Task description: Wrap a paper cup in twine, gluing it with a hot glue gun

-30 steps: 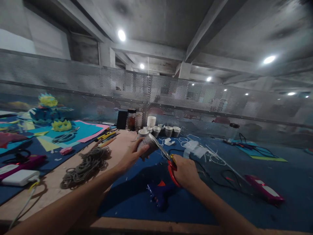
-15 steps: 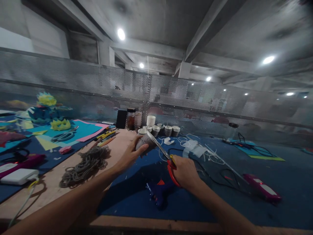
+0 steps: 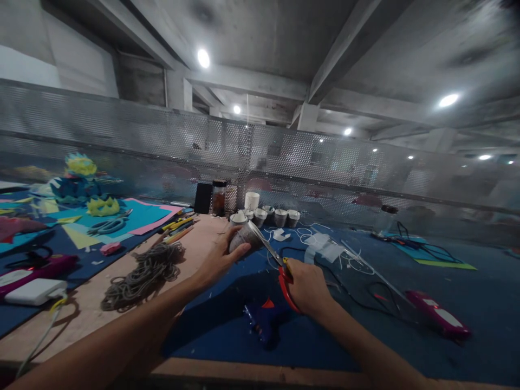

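Note:
My left hand (image 3: 225, 254) is wrapped round a grey cord-covered paper cup (image 3: 244, 238), tilted with its rim toward the right. In my right hand (image 3: 306, 281) are red-handled scissors (image 3: 284, 279), their blades pointing up and left to the cup's rim. Whether the blades touch the cup or cut into it, I cannot tell. Beneath my right hand a dark blue glue gun (image 3: 264, 322) lies on the blue mat (image 3: 211, 330). A tangled bundle of grey cord (image 3: 144, 276) rests left of my left forearm.
Several grey-wrapped cups (image 3: 280, 218) stand at the back by a stack of white cups (image 3: 252, 200) and a dark-lidded jar (image 3: 218, 197). White scraps (image 3: 325, 245) and wires lie to the right, near a magenta power strip (image 3: 439, 314). Pliers (image 3: 108, 226) lie on coloured paper at left.
The cup in my left hand has turned slightly, showing more of its rim edge. Both hands keep their hold, and the scissors have barely moved. The whole view has shifted a little.

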Tool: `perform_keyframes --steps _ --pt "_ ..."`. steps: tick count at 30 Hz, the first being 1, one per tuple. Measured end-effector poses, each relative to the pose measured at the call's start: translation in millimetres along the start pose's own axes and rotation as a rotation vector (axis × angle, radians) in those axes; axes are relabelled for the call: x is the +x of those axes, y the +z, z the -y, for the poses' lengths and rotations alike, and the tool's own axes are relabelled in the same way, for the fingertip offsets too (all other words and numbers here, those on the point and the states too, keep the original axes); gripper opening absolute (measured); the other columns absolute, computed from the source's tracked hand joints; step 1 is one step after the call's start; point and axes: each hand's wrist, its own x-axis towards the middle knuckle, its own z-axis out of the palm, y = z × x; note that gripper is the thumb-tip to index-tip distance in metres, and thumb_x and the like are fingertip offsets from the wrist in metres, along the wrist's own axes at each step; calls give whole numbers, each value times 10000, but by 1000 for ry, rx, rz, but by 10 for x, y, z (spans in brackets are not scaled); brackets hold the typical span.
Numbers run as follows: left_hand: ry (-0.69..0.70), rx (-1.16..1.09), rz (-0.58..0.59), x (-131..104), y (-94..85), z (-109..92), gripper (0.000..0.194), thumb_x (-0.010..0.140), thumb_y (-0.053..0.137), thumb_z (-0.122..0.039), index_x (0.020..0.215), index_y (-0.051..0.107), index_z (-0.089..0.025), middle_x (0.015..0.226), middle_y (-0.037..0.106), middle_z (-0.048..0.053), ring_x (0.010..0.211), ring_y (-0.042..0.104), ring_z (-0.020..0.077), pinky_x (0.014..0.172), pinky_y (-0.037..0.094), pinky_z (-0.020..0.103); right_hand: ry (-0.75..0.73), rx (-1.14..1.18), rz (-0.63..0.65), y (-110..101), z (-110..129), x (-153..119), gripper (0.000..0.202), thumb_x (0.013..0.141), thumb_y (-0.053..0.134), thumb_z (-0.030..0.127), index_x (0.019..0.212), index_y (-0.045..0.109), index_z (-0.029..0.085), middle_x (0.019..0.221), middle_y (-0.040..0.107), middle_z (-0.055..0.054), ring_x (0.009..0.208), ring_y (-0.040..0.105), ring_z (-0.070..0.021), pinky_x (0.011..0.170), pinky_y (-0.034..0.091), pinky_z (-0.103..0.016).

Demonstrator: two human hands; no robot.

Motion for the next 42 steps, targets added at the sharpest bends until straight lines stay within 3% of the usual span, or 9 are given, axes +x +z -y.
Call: perform_keyframes --steps 4,12,20,24,27,30,33,42 --pt "16 66 -26 0 -13 -26 536 863 593 -447 1321 458 -203 1077 623 73 805 616 213 648 517 315 -14 -1 25 -12 -5 -5 104 895 510 239 819 567 196 741 671 -6 656 590 -159 599 220 -296" --pt "85 257 -24 -20 -26 -69 556 877 571 -456 1351 457 -188 1272 589 103 1124 564 298 960 454 416 22 5 -6 33 -3 13 89 904 509 251 874 579 204 778 676 -3 650 581 -157 590 204 -298" --pt "91 278 -42 -26 -13 -39 564 887 561 -466 1367 431 -200 1326 548 110 1195 526 303 1037 399 443 -4 18 11 28 -9 5 103 891 494 202 821 570 200 764 688 -10 665 599 -164 597 205 -308" --pt "104 249 -51 -27 -17 -60 561 876 586 -462 1360 440 -219 1317 547 104 1183 530 300 1014 420 441 -10 19 11 21 -12 -6 99 884 499 203 811 566 198 755 690 -9 657 602 -163 597 207 -308" --pt "53 94 -20 -17 -19 -99 600 861 597 -481 1379 417 -238 1312 539 111 1063 599 286 840 523 403 -2 7 -21 27 -13 -3 112 897 490 228 822 568 198 762 684 -10 652 598 -162 598 209 -308" --pt "-76 -121 59 -3 -11 -143 616 881 535 -529 1385 389 -207 1131 615 114 825 667 249 653 549 369 0 -3 -42 30 -16 6 115 903 490 249 834 568 198 779 674 -8 648 588 -157 597 214 -303" --pt "-173 -170 134 -2 1 -157 562 893 518 -535 1311 452 -165 917 649 77 727 670 231 634 543 361 6 -6 -26 25 -18 14 106 899 499 254 836 564 200 779 664 -5 645 580 -155 593 212 -298" --pt "9 48 -13 -20 20 6 489 866 582 -472 1262 516 -193 997 665 65 819 640 234 702 524 354 11 18 -1 25 0 0 81 892 499 224 846 562 203 765 658 0 654 570 -149 603 218 -289"
